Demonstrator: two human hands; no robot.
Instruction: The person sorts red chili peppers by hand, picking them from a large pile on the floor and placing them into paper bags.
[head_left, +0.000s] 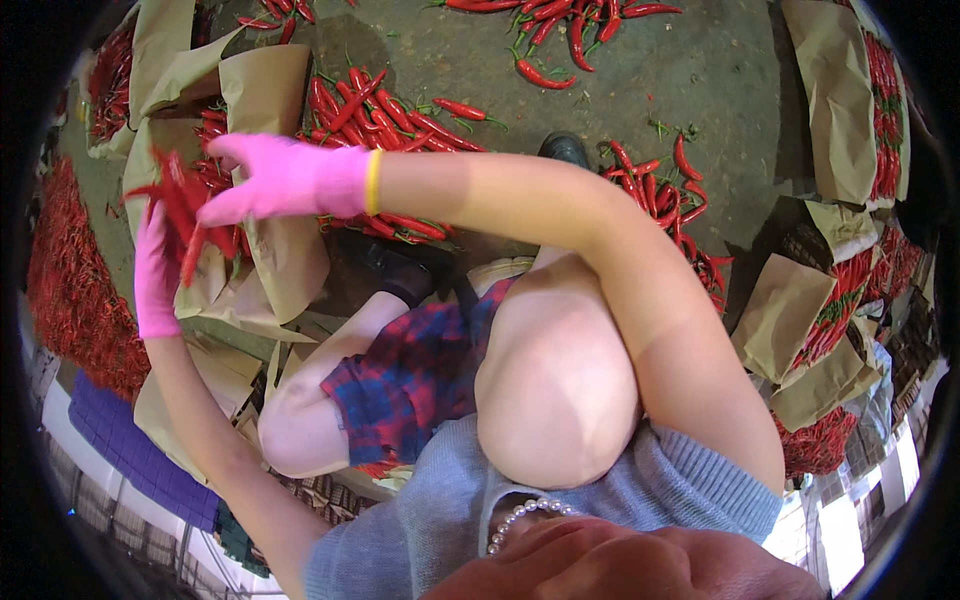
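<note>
Both my hands wear pink gloves and are at the left, over a paper-lined container (277, 262) that holds red chili peppers. Between them is a small bunch of red chili peppers (176, 191), blurred. My left hand (156, 262) is upright against the bunch's near left side, its fingers partly hidden behind the peppers. My right hand (277, 176) reaches across from the right, thumb and fingers spread, its thumb at the bunch's edge; whether it grips any pepper is unclear. A pile of red chili peppers (375, 112) lies on the floor just beyond my right glove.
More chili peppers lie on the concrete floor (600, 112), at the top and right of my knee (555, 375). Paper-lined containers of peppers (832, 97) stand at the right. A large heap of red peppers (75, 292) and a purple woven thing (142, 450) are at the far left.
</note>
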